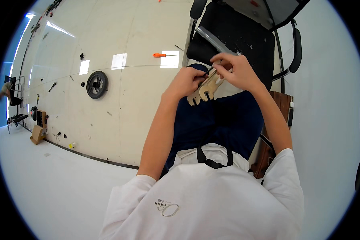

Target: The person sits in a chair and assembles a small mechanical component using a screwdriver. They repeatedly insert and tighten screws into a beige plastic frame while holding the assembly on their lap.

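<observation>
A beige fork with two slotted ends lies across my lap, its slots toward me. Its silver tube reaches away over the black chair seat. My left hand is closed beside the left leg of the fork, with a thin dark piece between its fingertips. On the other side, my right hand bends over the fork, thumb and fingers pinched at the far end of that same piece. The fingers hide much of it, and its exact kind cannot be made out.
A black office chair with armrests stands ahead. On the tiled floor to the left lie an orange-handled screwdriver, a black wheel and several small parts. An opened cardboard box sits far left; a brown wooden case stands right.
</observation>
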`<state>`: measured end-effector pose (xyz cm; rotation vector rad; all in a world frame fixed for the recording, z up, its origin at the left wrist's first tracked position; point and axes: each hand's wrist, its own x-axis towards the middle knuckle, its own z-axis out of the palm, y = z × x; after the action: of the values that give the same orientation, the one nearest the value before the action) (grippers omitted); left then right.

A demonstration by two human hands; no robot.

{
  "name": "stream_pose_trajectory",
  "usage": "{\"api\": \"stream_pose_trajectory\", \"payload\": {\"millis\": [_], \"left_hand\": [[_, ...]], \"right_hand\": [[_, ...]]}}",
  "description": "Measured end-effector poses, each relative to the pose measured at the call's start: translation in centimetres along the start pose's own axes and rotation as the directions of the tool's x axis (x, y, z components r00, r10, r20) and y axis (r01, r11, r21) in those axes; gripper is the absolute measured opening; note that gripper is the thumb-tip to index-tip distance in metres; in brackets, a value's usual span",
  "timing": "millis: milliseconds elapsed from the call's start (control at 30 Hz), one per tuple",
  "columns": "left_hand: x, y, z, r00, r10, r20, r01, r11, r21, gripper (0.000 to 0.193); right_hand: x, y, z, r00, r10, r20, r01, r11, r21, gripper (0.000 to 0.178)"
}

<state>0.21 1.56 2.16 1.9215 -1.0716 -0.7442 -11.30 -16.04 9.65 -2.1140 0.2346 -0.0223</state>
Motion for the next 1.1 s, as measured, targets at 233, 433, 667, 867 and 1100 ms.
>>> {"api": "stream_pose_trajectory", "payload": {"millis": [233,433,667,867,1100], "left_hand": [[0.1,-0.8,0.0,0.995,0.096,0.002,-0.096,0.995,-0.011,0.021],[-0.3,0.1,0.2,1.0,-0.015,-0.003,0.015,0.99,-0.14,0.025],[0.1,1.1,-0.9,0.997,-0.036,-0.063,0.032,0.997,-0.069,0.02],[0.1,0.4,-0.2,0.992,0.047,-0.119,-0.046,0.999,0.011,0.014],[-0.3,0.7,-0.1,0.994,0.071,-0.085,-0.072,0.997,-0.005,0.02]], "right_hand": [[0.0,0.1,0.3,0.99,0.008,0.143,-0.036,0.981,0.189,0.021],[-0.5,1.6,1.3,0.996,0.08,0.042,-0.088,0.959,0.27,0.012],[1.5,1.6,4.0,0.919,0.392,0.041,-0.276,0.566,0.777,0.014],[0.8,2.0,1.8,0.999,0.029,0.018,-0.032,0.976,0.214,0.013],[-0.7,1.3,2.2,0.959,-0.197,-0.204,0.173,0.976,-0.13,0.027]]}}
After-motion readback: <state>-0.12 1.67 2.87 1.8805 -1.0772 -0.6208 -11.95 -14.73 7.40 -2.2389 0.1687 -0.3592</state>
